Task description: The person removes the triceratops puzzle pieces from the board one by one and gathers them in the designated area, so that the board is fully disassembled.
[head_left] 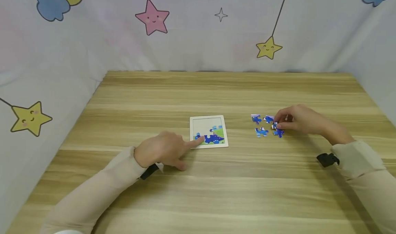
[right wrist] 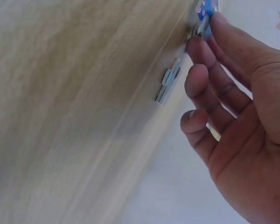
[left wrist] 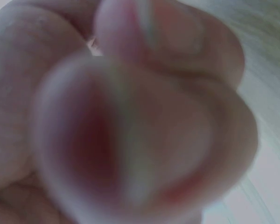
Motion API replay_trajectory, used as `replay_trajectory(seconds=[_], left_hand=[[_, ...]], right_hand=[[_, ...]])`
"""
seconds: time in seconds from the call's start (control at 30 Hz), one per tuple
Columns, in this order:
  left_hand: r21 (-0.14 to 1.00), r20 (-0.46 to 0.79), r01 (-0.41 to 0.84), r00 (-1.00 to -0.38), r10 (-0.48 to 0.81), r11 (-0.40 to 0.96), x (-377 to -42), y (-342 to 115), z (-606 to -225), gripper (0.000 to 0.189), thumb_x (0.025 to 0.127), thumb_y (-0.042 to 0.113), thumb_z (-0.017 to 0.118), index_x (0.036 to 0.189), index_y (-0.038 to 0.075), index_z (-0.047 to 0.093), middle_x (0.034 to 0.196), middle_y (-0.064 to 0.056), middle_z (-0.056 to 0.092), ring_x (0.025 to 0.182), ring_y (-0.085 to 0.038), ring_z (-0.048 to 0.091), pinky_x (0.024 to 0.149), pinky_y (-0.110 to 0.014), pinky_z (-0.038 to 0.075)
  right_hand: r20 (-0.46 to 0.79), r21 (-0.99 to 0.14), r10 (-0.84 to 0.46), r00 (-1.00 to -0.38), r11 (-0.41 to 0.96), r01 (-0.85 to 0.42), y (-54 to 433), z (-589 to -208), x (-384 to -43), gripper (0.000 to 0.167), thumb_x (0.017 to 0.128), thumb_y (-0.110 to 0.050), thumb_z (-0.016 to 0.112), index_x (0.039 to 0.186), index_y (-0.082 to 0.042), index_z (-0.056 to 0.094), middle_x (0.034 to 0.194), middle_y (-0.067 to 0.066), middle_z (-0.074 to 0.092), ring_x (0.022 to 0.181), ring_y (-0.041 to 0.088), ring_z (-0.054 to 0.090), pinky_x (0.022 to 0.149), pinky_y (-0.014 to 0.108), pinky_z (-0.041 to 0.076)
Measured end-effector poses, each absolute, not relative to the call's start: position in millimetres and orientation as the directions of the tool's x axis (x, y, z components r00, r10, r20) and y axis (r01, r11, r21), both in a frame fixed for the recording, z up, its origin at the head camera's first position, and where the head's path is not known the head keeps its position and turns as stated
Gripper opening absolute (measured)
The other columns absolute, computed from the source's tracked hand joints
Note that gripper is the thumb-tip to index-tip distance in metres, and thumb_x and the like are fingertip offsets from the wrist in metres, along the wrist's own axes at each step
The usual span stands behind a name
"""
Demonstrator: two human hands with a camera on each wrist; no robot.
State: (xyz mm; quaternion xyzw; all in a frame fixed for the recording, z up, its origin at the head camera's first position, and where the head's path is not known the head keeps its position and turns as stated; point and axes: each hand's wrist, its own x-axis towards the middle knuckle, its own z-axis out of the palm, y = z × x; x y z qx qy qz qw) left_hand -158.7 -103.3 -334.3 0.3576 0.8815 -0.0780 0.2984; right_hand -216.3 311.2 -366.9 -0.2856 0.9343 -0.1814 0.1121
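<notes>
In the head view, a white-bordered puzzle board (head_left: pixel 208 146) lies on the table, its lower part filled with blue and green jigsaw pieces (head_left: pixel 213 137). My left hand (head_left: pixel 164 148) reaches in from the left, its straight index finger touching the lower left pieces. The left wrist view shows its other fingers curled in, very close and blurred. To the right of the board, my right hand (head_left: pixel 301 120) pinches a small blue puzzle piece (head_left: pixel 274 125) between thumb and fingers. In the right wrist view this piece (right wrist: pixel 206 9) is partly hidden by the fingertips.
Several loose puzzle pieces lie around the right fingertips, among them a blue one (head_left: pixel 256 118) at upper left and another (head_left: pixel 261 132) below it. The wooden table (head_left: pixel 198 192) ends at a patterned cloth backdrop (head_left: pixel 198 38).
</notes>
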Motion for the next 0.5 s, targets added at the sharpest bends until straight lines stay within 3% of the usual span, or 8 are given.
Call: replay_trajectory(seconds=[0.2,0.33,0.5], left_hand=[[0.067,-0.574,0.68,-0.572,0.585,0.73,-157.7,-105.7,-334.3,0.093,0.089,0.043,0.075,0.162,0.027,0.02,0.056,0.003,0.03,0.051,-0.011,0.022,0.049,-0.026,0.022],[0.058,-0.586,0.678,-0.571,0.575,0.733,-157.3,-105.7,-335.5,0.094,0.089,0.043,0.076,0.162,0.028,0.019,0.056,0.003,0.031,0.051,-0.012,0.024,0.048,-0.027,0.023],[0.035,-0.591,0.681,-0.576,0.564,0.732,-158.1,-103.8,-336.6,0.093,0.089,0.045,0.075,0.162,0.03,0.018,0.057,0.003,0.032,0.051,-0.012,0.026,0.048,-0.027,0.024]], right_hand=[[-0.098,-0.378,-0.562,-0.821,0.784,-0.492,298.0,-359.7,-217.9,0.007,0.095,-0.019,0.071,0.1,-0.016,0.075,0.083,-0.012,0.068,0.066,0.006,0.053,0.059,0.027,0.045],[-0.092,-0.387,-0.629,-0.772,0.737,-0.554,266.6,-354.6,-221.0,0.008,0.099,-0.017,0.066,0.099,-0.016,0.074,0.074,-0.012,0.065,0.055,0.005,0.049,0.055,0.027,0.042],[-0.096,-0.447,-0.711,-0.696,0.656,-0.608,211.7,-355.5,-228.1,0.008,0.097,-0.016,0.067,0.101,-0.012,0.073,0.075,-0.008,0.062,0.06,0.008,0.052,0.062,0.03,0.047]])
